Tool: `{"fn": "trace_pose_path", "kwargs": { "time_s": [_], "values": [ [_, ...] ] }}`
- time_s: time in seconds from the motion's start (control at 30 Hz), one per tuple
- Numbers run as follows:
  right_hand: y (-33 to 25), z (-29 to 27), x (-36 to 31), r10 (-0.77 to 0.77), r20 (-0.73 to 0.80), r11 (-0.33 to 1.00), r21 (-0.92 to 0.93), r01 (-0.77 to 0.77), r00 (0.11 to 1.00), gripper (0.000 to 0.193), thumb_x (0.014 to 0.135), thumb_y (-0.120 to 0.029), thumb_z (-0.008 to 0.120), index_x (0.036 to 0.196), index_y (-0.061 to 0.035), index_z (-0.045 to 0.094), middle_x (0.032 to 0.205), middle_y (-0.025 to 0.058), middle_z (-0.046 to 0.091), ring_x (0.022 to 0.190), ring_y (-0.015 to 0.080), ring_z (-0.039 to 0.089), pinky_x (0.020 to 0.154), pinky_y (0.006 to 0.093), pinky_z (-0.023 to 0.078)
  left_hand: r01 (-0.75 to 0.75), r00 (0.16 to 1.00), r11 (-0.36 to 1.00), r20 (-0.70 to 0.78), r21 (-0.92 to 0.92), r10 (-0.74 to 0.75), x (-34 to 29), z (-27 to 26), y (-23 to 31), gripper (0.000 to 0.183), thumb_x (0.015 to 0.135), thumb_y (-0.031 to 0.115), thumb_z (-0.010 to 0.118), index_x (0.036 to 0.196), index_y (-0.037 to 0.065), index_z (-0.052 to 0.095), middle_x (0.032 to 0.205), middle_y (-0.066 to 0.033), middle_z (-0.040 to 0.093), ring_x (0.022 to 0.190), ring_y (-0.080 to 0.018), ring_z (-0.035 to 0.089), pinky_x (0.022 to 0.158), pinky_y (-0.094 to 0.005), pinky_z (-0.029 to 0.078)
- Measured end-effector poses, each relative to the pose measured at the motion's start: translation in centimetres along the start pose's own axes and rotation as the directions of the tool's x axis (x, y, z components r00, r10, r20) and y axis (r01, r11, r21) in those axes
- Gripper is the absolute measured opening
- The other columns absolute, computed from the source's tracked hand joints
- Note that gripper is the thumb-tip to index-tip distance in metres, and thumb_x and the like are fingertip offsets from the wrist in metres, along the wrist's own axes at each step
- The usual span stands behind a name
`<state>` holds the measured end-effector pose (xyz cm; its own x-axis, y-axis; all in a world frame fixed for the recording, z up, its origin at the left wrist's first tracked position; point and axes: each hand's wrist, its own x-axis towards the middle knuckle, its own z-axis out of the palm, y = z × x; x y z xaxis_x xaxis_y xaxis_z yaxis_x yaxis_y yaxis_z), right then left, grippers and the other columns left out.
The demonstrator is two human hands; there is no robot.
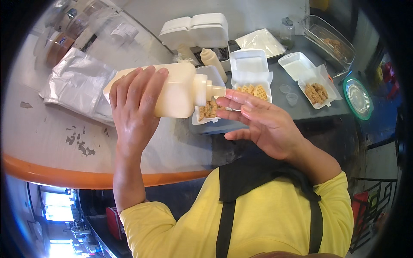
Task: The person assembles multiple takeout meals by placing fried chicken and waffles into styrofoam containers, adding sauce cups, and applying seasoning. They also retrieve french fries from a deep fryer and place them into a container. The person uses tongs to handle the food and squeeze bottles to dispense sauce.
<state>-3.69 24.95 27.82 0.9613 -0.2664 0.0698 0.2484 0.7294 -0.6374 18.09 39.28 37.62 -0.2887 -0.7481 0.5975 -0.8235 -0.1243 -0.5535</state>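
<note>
My left hand (134, 96) is wrapped round a large cream-coloured squeeze bottle (175, 96). The bottle lies on its side in the air, its stepped nozzle pointing right. At the nozzle tip is my right hand (262, 124), its fingers apart and holding nothing. Its top fingertip meets the nozzle or lies just beside it; I cannot tell which. Beneath the nozzle, partly hidden by bottle and hand, stands a white foam box with fried chicken pieces (208, 110). Behind my fingers an opened foam box (251, 64) holds waffle pieces (260, 92).
Another opened foam box (297, 64) with fried chicken (316, 93) stands to the right, near small clear cups (292, 99). A second squeeze bottle (213, 62), stacked foam boxes (208, 26), a glass dish (329, 41) and a green-rimmed plate (358, 99) surround them. Plastic bags (79, 81) lie left.
</note>
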Motion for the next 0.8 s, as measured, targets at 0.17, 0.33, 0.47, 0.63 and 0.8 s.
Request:
{"fn": "trace_pose_path", "kwargs": {
  "time_s": [0.17,0.33,0.47,0.63,0.8],
  "values": [
    [-0.3,-0.2,-0.6,0.020,-0.009,1.000,0.004,-0.020,1.000,0.055,0.095,-0.021,0.056,0.141,0.0005,0.036,0.137,0.0124,0.047,0.123,0.0231,0.048,0.093,0.0388,0.047,-0.020,1.000,1.000,-0.013,-0.013,0.020,0.2,0.3,0.3,0.059,0.066,-0.003,0.065,0.121,0.017,0.060,0.115,-0.0024,0.060,0.107,-0.0247,0.057,0.091,-0.0386,0.041],
    [-0.4,-0.4,-0.7,0.032,-0.005,0.999,0.022,-0.032,0.999,0.055,0.094,-0.021,0.056,0.141,0.0004,0.036,0.138,0.0122,0.046,0.124,0.0229,0.047,0.093,0.0382,0.047,-0.045,0.999,0.999,-0.011,-0.012,0.045,0.6,0.1,0.4,0.058,0.065,-0.003,0.064,0.120,0.017,0.061,0.114,-0.0021,0.061,0.106,-0.0242,0.057,0.092,-0.0383,0.041],
    [-0.5,-0.7,-0.7,0.039,-0.001,0.999,0.031,-0.039,0.999,0.056,0.094,-0.021,0.057,0.141,0.0007,0.036,0.138,0.0120,0.046,0.125,0.0227,0.046,0.093,0.0378,0.046,-0.071,0.995,0.997,0.064,0.014,0.070,0.9,-0.2,0.4,0.062,0.063,-0.001,0.074,0.121,0.015,0.057,0.117,-0.0028,0.060,0.110,-0.0244,0.056,0.095,-0.0401,0.041],
    [-0.8,-0.8,-0.7,0.044,0.009,0.999,0.026,-0.044,0.999,0.057,0.094,-0.021,0.057,0.142,0.0010,0.035,0.139,0.0125,0.046,0.125,0.0230,0.047,0.093,0.0381,0.046,-0.026,0.999,0.999,0.044,-0.022,0.027,0.9,-0.3,0.9,0.059,0.064,-0.004,0.065,0.119,0.016,0.061,0.111,-0.0029,0.061,0.104,-0.0244,0.058,0.091,-0.0381,0.042],
    [-1.0,-0.9,-0.7,0.038,0.013,0.999,0.038,-0.039,0.999,0.054,0.095,-0.019,0.054,0.142,0.0011,0.035,0.140,0.0132,0.046,0.124,0.0233,0.048,0.092,0.0373,0.047,0.017,0.999,0.999,0.046,-0.038,-0.015,0.8,-0.2,1.1,0.059,0.064,-0.003,0.067,0.119,0.015,0.060,0.110,-0.0027,0.061,0.103,-0.0244,0.058,0.091,-0.0386,0.042]
  ]
}}
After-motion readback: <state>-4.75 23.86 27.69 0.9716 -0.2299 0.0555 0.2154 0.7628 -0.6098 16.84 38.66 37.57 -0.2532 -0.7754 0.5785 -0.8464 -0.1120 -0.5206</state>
